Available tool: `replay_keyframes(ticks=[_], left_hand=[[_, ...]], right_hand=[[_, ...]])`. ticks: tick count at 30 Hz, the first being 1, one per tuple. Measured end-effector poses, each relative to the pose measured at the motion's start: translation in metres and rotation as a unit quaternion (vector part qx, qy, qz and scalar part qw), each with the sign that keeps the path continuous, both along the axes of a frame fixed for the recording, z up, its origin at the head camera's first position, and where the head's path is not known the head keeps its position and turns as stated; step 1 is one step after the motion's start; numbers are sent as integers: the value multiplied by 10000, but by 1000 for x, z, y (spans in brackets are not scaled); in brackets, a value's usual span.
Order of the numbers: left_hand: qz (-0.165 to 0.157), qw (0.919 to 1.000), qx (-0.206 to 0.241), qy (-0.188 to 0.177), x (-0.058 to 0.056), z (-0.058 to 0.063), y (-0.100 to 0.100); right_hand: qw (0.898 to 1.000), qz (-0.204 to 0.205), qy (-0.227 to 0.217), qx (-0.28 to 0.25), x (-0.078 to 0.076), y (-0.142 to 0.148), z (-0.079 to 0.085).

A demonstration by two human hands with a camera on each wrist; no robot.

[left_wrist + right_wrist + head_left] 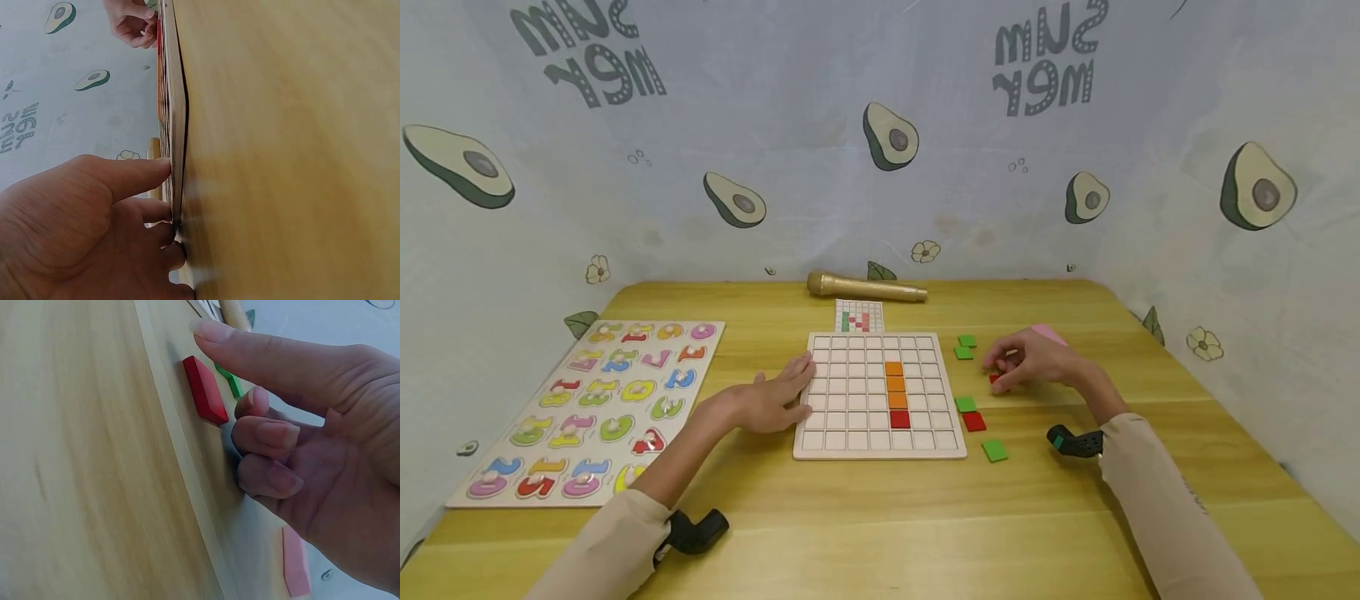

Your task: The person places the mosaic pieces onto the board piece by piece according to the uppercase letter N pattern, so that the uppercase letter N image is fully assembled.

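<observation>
My left hand [771, 400] is at the left edge of a pale grid board [842, 442], its thumb on the rim and its fingers stretched along the side. Three orange tiles [896, 383] and a red tile [899, 419] fill part of one column of the board. To the right of the board, my right hand [1033, 360] hovers low over another red tile [995, 379]. In the right wrist view that red tile [205, 390] lies on the table below the thumb, apart from the loosely bent fingers, which hold nothing.
Several green tiles [995, 451] and one more red tile [974, 422] lie right of the board. A pink piece [1048, 334] is behind my right hand. A pattern card [859, 317] and gold toy microphone [867, 287] are at the back; a number puzzle [587, 408] lies left.
</observation>
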State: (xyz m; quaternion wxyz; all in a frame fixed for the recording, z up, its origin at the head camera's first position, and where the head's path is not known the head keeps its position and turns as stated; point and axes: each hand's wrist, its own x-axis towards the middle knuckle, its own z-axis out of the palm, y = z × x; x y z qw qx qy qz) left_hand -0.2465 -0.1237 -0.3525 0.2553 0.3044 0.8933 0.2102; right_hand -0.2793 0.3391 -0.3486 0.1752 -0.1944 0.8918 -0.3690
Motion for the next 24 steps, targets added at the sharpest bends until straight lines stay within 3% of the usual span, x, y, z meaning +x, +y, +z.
replay_keyframes(ticks=[24], left_hand=[[22, 10000, -38, -15, 0, 1, -1]], right_hand=[[9990, -74, 115, 429, -2, 3, -1]])
